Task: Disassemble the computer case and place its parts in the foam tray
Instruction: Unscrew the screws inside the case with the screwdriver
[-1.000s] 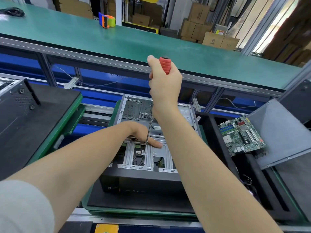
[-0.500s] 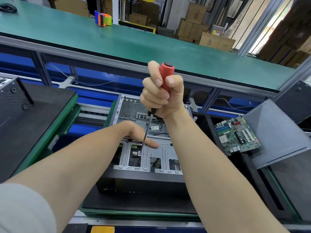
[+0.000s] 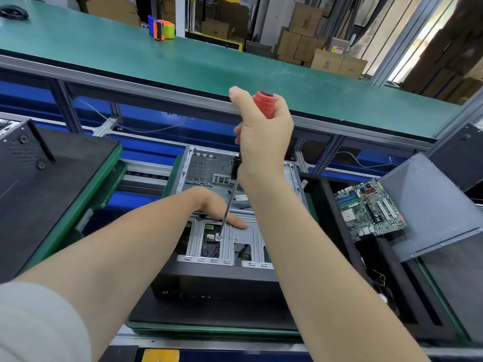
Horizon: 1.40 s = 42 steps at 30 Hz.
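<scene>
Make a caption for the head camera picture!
Right hand grips a red-handled screwdriver, tip down in the open computer case; left hand rests on its metal frame.

The right hand [image 3: 261, 145] hides most of the screwdriver [image 3: 265, 107] handle; its forearm [image 3: 300, 244] covers part of the computer case [image 3: 209, 168].

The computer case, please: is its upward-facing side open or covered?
Open. The computer case lies uncovered; its metal drive bracket and inner cables show, and the screwdriver reaches a screw inside.
</scene>
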Each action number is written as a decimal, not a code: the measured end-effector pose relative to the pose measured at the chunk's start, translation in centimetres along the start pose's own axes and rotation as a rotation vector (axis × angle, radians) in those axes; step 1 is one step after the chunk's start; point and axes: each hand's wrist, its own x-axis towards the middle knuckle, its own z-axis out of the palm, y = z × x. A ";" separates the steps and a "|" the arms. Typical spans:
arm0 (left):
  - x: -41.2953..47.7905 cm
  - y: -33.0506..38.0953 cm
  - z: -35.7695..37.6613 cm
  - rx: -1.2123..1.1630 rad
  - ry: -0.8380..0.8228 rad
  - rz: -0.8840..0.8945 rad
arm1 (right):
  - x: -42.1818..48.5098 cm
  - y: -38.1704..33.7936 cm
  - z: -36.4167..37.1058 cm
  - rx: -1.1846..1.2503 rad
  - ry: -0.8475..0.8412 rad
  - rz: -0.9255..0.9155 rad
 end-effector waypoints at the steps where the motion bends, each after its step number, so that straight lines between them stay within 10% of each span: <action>1: -0.2 0.0 0.0 0.025 0.010 0.017 | -0.4 0.3 0.3 -0.029 0.071 -0.024; 6: 0.2 -0.5 0.2 0.057 0.010 -0.048 | -0.4 1.0 0.6 0.058 0.008 -0.021; 18: -0.4 0.1 0.0 0.001 -0.037 -0.102 | 3.9 2.8 -1.7 0.811 -1.283 0.346; 34: -0.8 0.0 0.0 0.050 0.025 -0.180 | -1.9 1.2 1.4 0.032 -0.074 -0.143; 38: -1.3 0.5 0.1 -0.026 -0.012 -0.107 | -1.3 0.9 1.4 0.104 -0.176 -0.081; 42: -0.9 0.3 0.2 -0.012 -0.068 -0.106 | 1.2 1.2 0.4 0.151 -0.687 0.029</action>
